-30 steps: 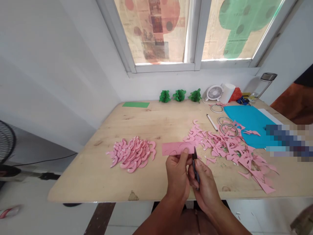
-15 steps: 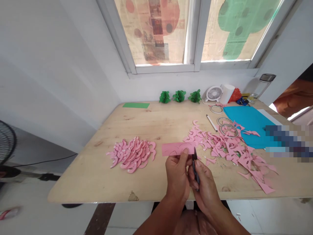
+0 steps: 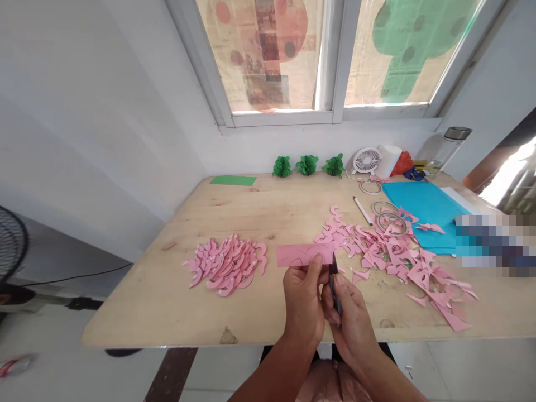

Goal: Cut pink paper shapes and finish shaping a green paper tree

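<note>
My left hand [image 3: 304, 304] pinches a strip of pink paper [image 3: 288, 257] between thumb and fingers, above the table's near middle. Curved outlines are drawn on the strip. In my right hand [image 3: 352, 307] is a pair of dark scissors [image 3: 334, 285], with the blades pointing up at the strip's right end. Both hands are close together, nearly touching. To their left lies a heap of cut pink curved pieces [image 3: 230, 265]. Pink paper scraps [image 3: 385, 251] spread over the table on the right.
On the wooden table [image 3: 167, 296] are a green paper strip [image 3: 233, 181], green paper ornaments [image 3: 307, 165], a white pen [image 3: 362, 211], rolls of tape [image 3: 391, 224] and blue sheets [image 3: 410, 195]. A small fan [image 3: 366, 161] and a glass bottle [image 3: 448, 151] stand by the wall.
My hands, the scissors and the pink strip have barely moved. A brown shape at the far right edge has gone, and a bright opening shows there.
</note>
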Demonstrator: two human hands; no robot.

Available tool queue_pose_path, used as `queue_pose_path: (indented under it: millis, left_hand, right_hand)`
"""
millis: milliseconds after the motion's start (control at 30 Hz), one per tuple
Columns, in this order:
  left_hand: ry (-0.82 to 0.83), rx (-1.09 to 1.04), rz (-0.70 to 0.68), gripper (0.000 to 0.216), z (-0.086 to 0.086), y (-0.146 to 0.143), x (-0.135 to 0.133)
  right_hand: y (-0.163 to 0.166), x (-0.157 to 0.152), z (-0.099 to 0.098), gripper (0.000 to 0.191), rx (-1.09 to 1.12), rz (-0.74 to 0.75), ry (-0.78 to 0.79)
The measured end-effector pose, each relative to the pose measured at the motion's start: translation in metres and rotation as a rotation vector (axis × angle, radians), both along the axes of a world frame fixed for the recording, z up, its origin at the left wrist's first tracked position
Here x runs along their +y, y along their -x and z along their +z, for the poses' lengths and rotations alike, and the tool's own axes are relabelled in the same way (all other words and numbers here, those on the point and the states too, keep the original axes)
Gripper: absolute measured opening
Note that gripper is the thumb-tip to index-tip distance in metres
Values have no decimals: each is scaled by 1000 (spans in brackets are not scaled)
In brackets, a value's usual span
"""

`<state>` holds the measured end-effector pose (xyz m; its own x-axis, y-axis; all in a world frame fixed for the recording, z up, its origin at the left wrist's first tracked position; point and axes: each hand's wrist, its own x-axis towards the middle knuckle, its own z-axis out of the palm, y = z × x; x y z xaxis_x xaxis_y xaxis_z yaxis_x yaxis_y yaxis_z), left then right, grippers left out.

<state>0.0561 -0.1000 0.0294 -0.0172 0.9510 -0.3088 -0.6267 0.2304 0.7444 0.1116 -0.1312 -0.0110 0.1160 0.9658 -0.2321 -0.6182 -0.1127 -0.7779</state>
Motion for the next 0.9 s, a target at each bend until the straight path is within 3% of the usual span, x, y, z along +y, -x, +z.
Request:
queue_pose_path:
  millis: [567, 900]
  left_hand:
    - [9, -19, -69, 43, -6, 1, 0]
    - [-3, -21, -38, 41, -6, 1, -1]
  right_hand:
    - [2, 1, 2, 36, 30, -27, 69]
    - [3, 1, 5, 39, 4, -40, 59]
